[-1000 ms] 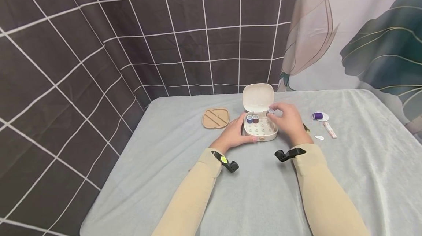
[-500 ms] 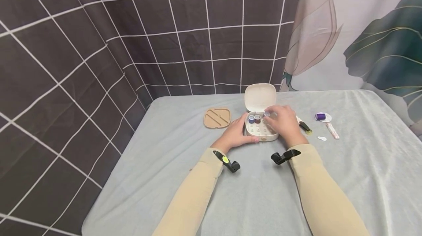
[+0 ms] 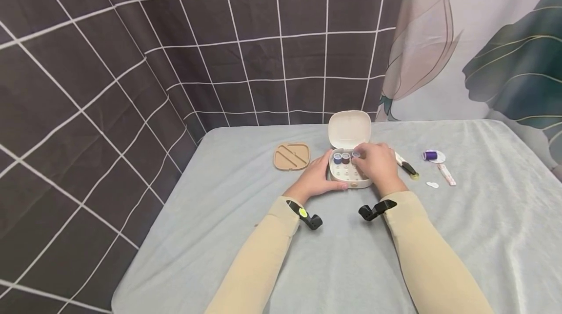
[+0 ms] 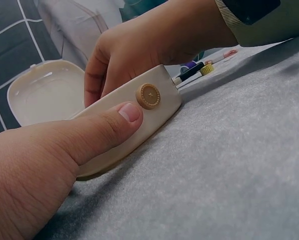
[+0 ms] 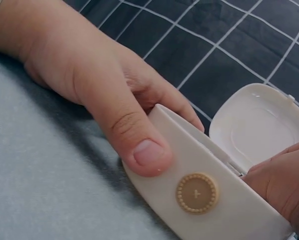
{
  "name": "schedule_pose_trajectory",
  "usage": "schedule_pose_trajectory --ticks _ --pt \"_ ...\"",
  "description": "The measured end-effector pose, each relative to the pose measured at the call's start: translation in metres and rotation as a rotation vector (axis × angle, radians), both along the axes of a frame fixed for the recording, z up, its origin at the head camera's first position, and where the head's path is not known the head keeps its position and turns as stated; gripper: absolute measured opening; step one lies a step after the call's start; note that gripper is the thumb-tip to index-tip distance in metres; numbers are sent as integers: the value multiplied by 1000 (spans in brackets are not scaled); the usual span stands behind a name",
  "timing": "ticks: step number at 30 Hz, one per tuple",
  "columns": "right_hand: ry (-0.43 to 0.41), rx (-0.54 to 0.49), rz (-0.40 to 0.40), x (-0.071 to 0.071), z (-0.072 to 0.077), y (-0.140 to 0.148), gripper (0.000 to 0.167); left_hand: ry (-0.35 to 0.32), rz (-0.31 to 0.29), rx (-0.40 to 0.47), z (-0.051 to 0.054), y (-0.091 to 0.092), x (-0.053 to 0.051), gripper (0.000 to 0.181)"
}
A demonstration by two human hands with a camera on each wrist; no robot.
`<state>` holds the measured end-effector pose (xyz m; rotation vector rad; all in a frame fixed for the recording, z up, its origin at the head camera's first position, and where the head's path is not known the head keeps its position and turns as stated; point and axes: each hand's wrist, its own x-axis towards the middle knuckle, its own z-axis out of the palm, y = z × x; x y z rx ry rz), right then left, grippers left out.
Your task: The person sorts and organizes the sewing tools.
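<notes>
On the worktop (image 3: 329,265), the box (image 3: 362,184) stands between my left grip (image 3: 313,180), around its left side, and my right grip (image 3: 378,164), over its right, with two spools (image 3: 337,159) at its back left and a third spool (image 3: 356,155) in my right grip just beside them. Behind stands the lid (image 3: 350,128); to the left lies a tray (image 3: 291,156). Rightward lie a tool (image 3: 409,167), then another spool (image 3: 430,156) on a disc (image 3: 441,157), a strip (image 3: 447,175) before it and a flat piece (image 3: 432,185) left of the strip.

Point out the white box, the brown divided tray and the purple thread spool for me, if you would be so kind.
White box (image 5: 239,212), right wrist view: its front wall.
Brown divided tray (image 3: 291,156), head view: the bare middle of its upper side.
Purple thread spool (image 3: 430,156), head view: its wound thread.
</notes>
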<state>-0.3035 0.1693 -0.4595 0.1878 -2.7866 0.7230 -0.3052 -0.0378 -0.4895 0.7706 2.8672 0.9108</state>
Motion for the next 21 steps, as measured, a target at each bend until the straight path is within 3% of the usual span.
schedule_pose_trajectory --ticks 21 --pt "-57 76 -35 4 3 -9 31 -4 4 -2 1 0 1 116"
